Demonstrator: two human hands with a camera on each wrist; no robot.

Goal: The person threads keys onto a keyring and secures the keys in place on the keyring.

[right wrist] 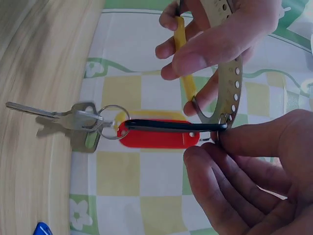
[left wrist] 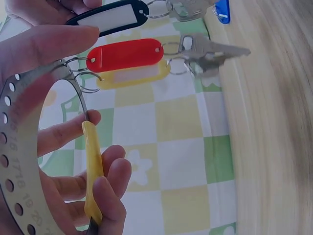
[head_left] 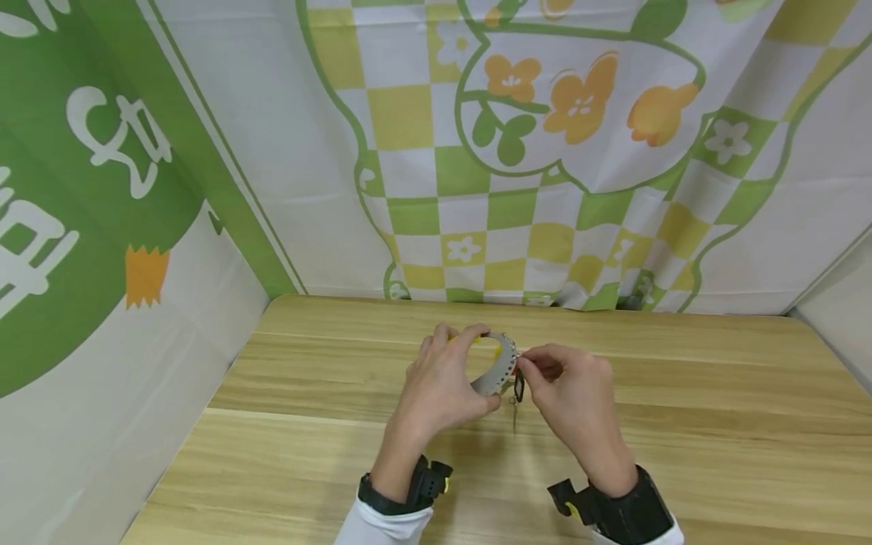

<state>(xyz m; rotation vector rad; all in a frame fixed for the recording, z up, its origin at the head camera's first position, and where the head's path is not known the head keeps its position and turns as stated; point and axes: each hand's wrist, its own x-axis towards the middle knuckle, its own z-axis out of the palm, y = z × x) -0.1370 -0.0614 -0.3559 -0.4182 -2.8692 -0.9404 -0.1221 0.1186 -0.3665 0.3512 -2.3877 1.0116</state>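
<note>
A round metal ring plate [head_left: 502,371] with numbered holes and a yellow grip [left wrist: 93,171] is held by my left hand [head_left: 439,378], fingers curled round it. At its holed edge my right hand [head_left: 579,397] pinches the end of a black key tag [right wrist: 171,125] between thumb and finger. A red tag [left wrist: 124,55] and a yellow tag [left wrist: 132,76] hang from small rings at the same edge. Keys [right wrist: 80,120] dangle from the far ends of the tags. The right fingers hide the black tag's small ring in part.
The wooden table [head_left: 293,454] spreads under both hands, with a patterned cloth [head_left: 477,189] behind it. A small blue object [right wrist: 43,229] shows at the lower left of the right wrist view. Black wrist bands sit on both arms.
</note>
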